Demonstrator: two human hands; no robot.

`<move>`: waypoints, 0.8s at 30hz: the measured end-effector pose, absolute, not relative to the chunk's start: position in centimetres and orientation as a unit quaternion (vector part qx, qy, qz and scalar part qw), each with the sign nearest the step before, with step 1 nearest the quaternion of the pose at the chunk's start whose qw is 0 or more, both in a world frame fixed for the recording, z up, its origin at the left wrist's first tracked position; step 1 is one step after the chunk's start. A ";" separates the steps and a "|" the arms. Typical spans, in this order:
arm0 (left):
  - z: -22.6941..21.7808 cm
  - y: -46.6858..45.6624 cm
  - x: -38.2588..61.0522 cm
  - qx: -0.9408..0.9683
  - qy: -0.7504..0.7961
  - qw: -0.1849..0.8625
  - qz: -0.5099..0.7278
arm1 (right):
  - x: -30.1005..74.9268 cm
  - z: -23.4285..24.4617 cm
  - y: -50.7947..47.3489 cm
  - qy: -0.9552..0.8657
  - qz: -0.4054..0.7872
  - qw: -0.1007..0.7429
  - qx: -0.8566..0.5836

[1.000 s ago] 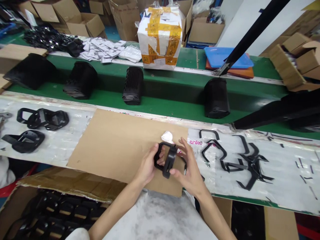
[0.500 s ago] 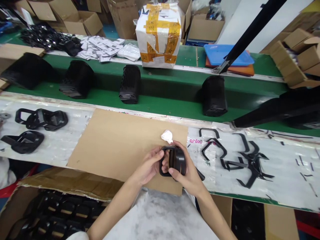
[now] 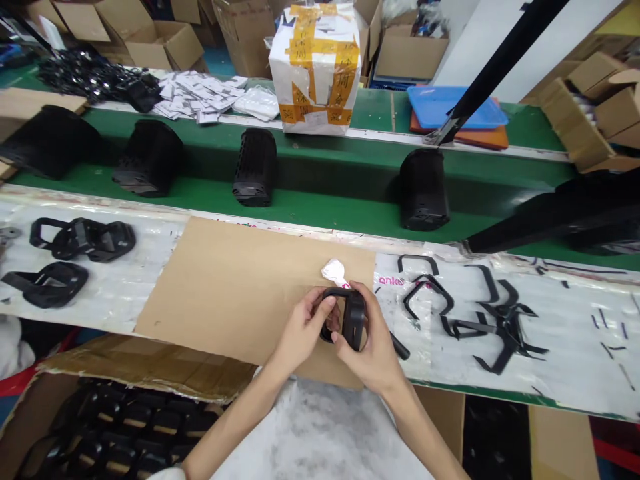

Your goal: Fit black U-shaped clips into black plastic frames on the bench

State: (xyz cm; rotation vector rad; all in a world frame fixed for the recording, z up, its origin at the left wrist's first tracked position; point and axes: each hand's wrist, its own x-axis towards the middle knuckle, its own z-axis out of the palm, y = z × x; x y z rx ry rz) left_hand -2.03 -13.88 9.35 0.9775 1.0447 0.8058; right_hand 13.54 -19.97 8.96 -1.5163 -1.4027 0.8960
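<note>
1. Gripping the left edge of a black ring-shaped part (image 3: 355,320), the left hand (image 3: 301,325) had its fingers curled round the rim, the thumb on top.
2. The right hand (image 3: 374,343) clasped the part's right side between its thumb and bent fingers.
3. That part sat just below and right of the picture's centre, above the right end of a cardboard sheet (image 3: 230,280).
4. A crumpled white wad (image 3: 333,270) lay just above the hands, and a black rod-like piece (image 3: 400,345) showed just right of them.
5. Bent black strips (image 3: 507,331) lay on the white-covered tabletop (image 3: 435,368) at centre right; black looped pieces (image 3: 103,241) lay at the far left.
6. Dark bulky units (image 3: 255,167) lined a green belt (image 3: 320,215) across the upper half.
7. An open carton (image 3: 150,367) of black pieces filled the lower left.
</note>
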 end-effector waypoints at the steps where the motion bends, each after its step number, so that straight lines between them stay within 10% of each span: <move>1: 9.2 -13.8 -2.1 0.447 0.465 0.679 0.352 | 13.5 8.9 -20.0 -0.559 0.360 0.433 -0.609; 24: 8.3 -12.0 -1.4 0.380 0.439 0.723 0.375 | 12.8 8.3 -19.0 -0.534 0.372 0.458 -0.605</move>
